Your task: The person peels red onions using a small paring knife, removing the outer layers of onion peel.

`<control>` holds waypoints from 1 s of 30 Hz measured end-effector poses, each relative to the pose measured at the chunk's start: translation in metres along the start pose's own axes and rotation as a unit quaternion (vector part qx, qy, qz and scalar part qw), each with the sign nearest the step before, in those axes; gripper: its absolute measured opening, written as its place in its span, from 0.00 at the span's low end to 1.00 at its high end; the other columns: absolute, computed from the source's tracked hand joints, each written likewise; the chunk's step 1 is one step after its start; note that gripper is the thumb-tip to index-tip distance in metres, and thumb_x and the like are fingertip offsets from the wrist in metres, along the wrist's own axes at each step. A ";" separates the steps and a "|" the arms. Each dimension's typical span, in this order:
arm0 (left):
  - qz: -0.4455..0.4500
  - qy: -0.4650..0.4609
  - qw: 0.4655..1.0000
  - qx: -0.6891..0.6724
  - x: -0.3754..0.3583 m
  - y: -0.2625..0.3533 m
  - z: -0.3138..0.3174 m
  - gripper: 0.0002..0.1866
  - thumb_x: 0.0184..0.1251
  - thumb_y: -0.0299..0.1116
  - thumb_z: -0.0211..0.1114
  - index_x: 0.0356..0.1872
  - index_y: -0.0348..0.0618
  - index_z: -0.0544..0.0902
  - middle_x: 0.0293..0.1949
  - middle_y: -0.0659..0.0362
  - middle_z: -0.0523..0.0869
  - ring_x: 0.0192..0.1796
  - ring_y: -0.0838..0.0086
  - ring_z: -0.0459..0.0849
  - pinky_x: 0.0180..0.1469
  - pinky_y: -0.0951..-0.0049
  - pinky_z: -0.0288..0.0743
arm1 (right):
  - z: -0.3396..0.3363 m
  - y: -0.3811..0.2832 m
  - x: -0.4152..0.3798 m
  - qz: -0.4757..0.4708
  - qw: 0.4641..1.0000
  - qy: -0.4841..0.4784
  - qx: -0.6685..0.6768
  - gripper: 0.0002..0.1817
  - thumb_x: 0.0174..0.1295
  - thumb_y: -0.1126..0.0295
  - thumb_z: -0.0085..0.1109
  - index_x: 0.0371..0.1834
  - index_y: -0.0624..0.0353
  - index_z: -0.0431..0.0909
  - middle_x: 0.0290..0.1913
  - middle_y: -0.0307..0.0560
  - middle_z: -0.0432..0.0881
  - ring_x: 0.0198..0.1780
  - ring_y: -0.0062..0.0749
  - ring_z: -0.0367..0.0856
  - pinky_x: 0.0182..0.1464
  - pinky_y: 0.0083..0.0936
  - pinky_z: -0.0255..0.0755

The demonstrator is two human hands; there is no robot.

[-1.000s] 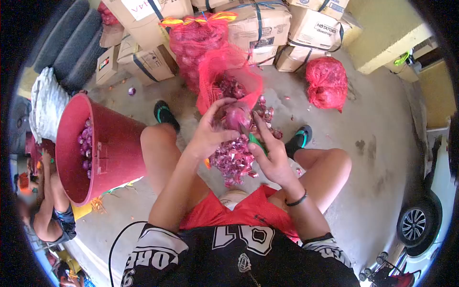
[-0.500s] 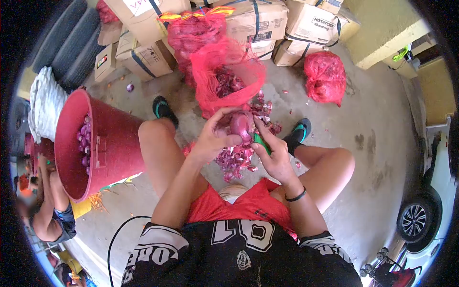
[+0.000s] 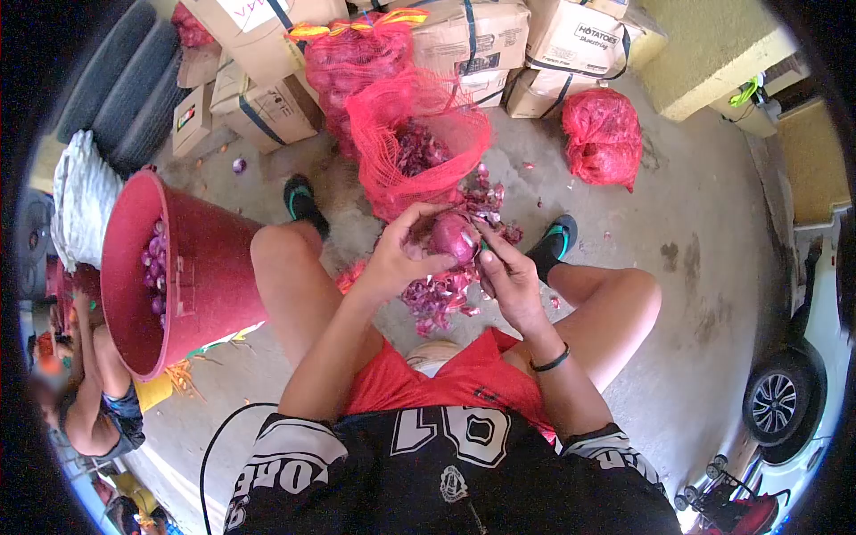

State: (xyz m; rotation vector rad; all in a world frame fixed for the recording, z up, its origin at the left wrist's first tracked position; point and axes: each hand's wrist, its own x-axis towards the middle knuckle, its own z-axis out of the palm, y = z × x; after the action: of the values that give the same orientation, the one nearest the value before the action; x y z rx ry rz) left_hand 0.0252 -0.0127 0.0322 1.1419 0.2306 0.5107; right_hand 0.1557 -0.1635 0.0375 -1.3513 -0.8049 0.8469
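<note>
My left hand [image 3: 399,257] grips a red onion [image 3: 451,236] in front of me, between my knees. My right hand [image 3: 508,278] is closed around a green-handled knife [image 3: 482,247] whose blade meets the onion's right side; most of the handle is hidden in my palm. Below both hands a heap of purple onion skins [image 3: 437,299] lies on the concrete floor. An open red mesh sack of onions [image 3: 415,147] stands just beyond my hands.
A tilted red bucket [image 3: 192,276] holding peeled onions stands at my left. Another person [image 3: 94,392] sits behind it. Cardboard boxes [image 3: 571,49], more red mesh sacks [image 3: 604,147], tyres [image 3: 120,76] and a car wheel [image 3: 785,406] ring the floor space.
The onion has turned a little in my left hand, and my right hand has closed tighter on the knife against it. The view has shifted slightly.
</note>
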 end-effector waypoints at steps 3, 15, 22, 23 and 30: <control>-0.064 0.005 0.997 -0.051 0.000 -0.001 -0.009 0.33 0.54 0.17 0.68 0.65 0.37 0.70 0.59 0.55 0.77 0.62 0.73 0.75 0.65 0.69 0.70 | 0.004 -0.008 0.001 0.091 0.987 -0.013 0.133 0.21 0.75 0.68 0.47 0.69 0.56 0.70 0.27 0.30 0.73 0.20 0.11 0.60 0.22 0.13 0.56; -0.100 0.052 0.993 0.017 0.002 -0.003 -0.014 0.30 0.54 0.16 0.67 0.62 0.36 0.73 0.55 0.57 0.80 0.55 0.73 0.79 0.61 0.70 0.73 | 0.009 -0.009 -0.006 0.136 0.971 -0.008 0.197 0.23 0.76 0.60 0.46 0.70 0.57 0.67 0.26 0.31 0.72 0.18 0.13 0.60 0.20 0.12 0.55; -0.126 -0.057 0.982 -0.129 -0.006 0.004 -0.020 0.31 0.56 0.18 0.69 0.63 0.38 0.71 0.54 0.54 0.80 0.56 0.68 0.80 0.57 0.66 0.79 | -0.035 -0.007 0.015 0.115 0.973 0.071 0.187 0.21 0.76 0.61 0.45 0.66 0.58 0.70 0.32 0.31 0.75 0.20 0.11 0.63 0.20 0.11 0.58; -0.121 -0.049 0.979 -0.154 -0.006 0.002 -0.019 0.31 0.55 0.17 0.69 0.63 0.39 0.71 0.54 0.54 0.80 0.56 0.67 0.81 0.56 0.65 0.79 | -0.037 -0.001 0.016 0.120 0.976 0.074 0.168 0.20 0.76 0.61 0.45 0.66 0.58 0.71 0.32 0.31 0.75 0.20 0.11 0.63 0.19 0.11 0.58; -0.090 0.044 0.965 -0.243 -0.006 -0.009 -0.012 0.33 0.53 0.13 0.68 0.61 0.42 0.67 0.57 0.54 0.74 0.56 0.64 0.81 0.55 0.60 0.82 | -0.028 0.014 0.016 0.060 0.982 0.089 -0.156 0.25 0.74 0.62 0.50 0.70 0.62 0.64 0.47 0.47 0.82 0.35 0.25 0.78 0.40 0.23 0.74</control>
State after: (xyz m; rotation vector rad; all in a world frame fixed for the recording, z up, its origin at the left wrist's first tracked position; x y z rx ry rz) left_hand 0.0176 -0.0086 0.0184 0.6140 0.2661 0.4259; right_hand 0.1868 -0.1626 0.0223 -1.7411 -0.7409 0.6989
